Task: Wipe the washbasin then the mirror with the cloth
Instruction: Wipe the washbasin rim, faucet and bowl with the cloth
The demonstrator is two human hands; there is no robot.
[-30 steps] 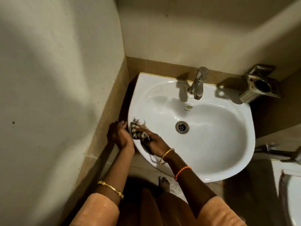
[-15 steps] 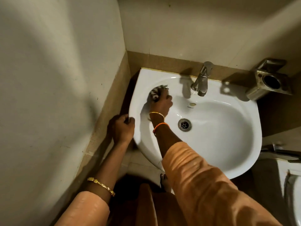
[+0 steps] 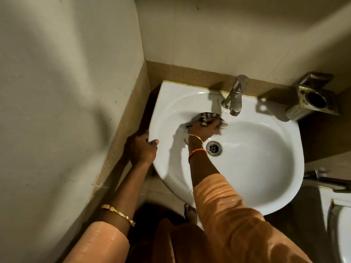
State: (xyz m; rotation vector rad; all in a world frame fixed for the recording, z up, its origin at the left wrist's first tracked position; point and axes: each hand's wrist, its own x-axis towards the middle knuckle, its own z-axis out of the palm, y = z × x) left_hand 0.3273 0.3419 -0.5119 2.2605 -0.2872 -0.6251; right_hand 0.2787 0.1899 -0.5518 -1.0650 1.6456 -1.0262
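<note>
Basin (image 3: 256, 168): white, it is sitting in the corner against the wall, with the drain (image 3: 214, 148) in the middle of the bowl.
Cloth (image 3: 206, 118): striped, it is lying bunched on the back slope of the bowl, just in front of the tap (image 3: 235, 97) and a little to its left.
Right hand (image 3: 206, 128): it is gripping the cloth and pressing it on the bowl; the fingers are blurred.
Left hand (image 3: 143, 149): it is holding the left rim of the basin, the fingers curling over the edge and the thumb lying on top.
Holder (image 3: 313, 100): metal, it is hanging on the wall to the right of the tap.
Wrists: bangles are showing on both, and an orange thread on the right one.
</note>
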